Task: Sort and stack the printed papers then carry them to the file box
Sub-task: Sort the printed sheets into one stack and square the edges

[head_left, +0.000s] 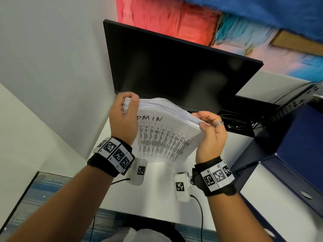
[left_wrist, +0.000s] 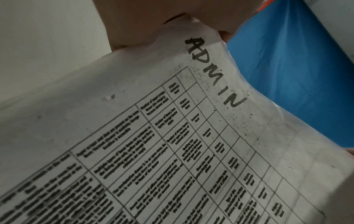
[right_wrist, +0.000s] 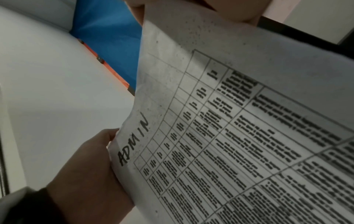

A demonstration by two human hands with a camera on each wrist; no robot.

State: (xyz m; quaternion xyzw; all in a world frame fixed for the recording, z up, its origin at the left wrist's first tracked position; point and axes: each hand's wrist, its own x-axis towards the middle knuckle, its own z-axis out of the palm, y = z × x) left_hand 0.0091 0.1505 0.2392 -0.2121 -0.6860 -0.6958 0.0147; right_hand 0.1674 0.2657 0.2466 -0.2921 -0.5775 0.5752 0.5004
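A thick stack of printed papers (head_left: 162, 137) stands upright above the white desk (head_left: 157, 186), held between both hands. Its near sheet carries a printed table and the handwritten word ADMIN (left_wrist: 214, 75). My left hand (head_left: 125, 117) grips the stack's left top corner, thumb over the upper edge. My right hand (head_left: 209, 133), with a ring on one finger, grips the right top corner. Both wrist views are filled by that same sheet (right_wrist: 239, 136); my left hand (right_wrist: 90, 163) shows on the sheet's edge in the right wrist view. A dark blue file box (head_left: 293, 154) sits to the right.
A black monitor (head_left: 174, 70) stands right behind the stack, with cables (head_left: 244, 121) at its base. A white wall (head_left: 52, 58) closes the left side. A colourful painting (head_left: 227, 32) hangs behind. Carpet floor (head_left: 35, 198) lies below the desk's left edge.
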